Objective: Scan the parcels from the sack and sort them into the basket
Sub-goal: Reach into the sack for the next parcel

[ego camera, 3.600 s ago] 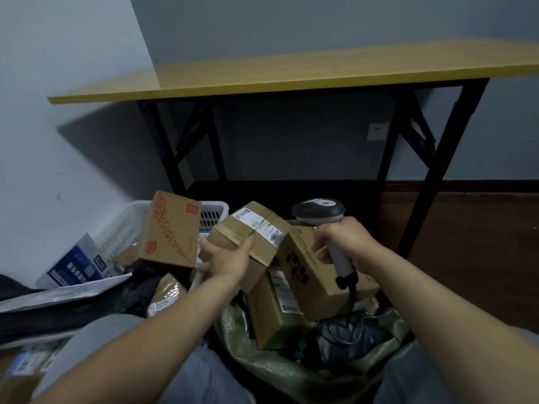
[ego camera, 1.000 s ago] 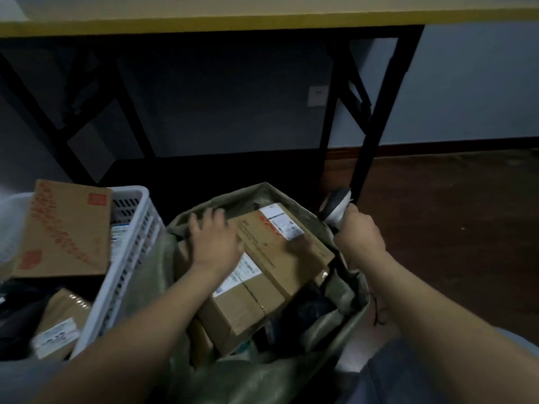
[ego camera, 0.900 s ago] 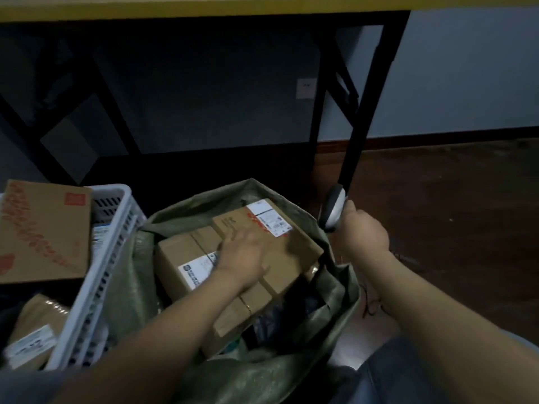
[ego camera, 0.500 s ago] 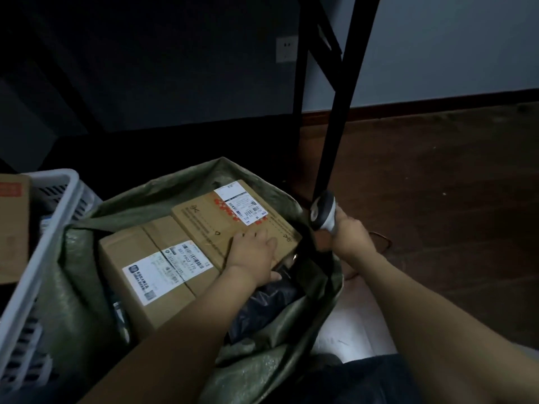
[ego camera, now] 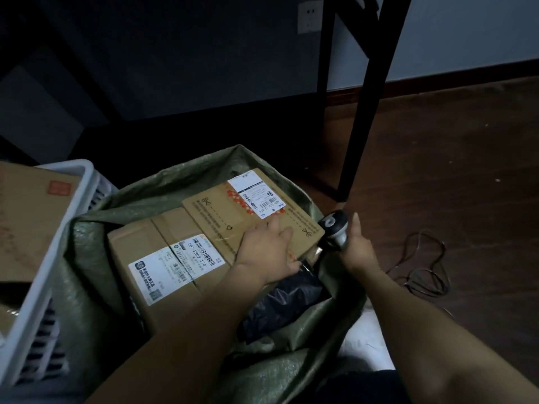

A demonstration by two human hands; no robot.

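Parcels fill the open green sack between your knees. On top lies a flat cardboard parcel printed with scissors marks, its white label facing up at the far end. Your left hand rests flat on the near end of that parcel, fingers straight and spread, fingertips just short of the label, thumb lying along the near edge. Beside and partly under it sits a taller brown box with its own label; a black plastic bag shows below your wrist. Your right hand is wrapped round the handle of the scanner at the sack's right rim, thumb raised, with the scanner head just beside the parcel's corner. Its cable loops on the wooden floor. The white basket stands touching the sack on your left, with a cardboard parcel lying across its top.
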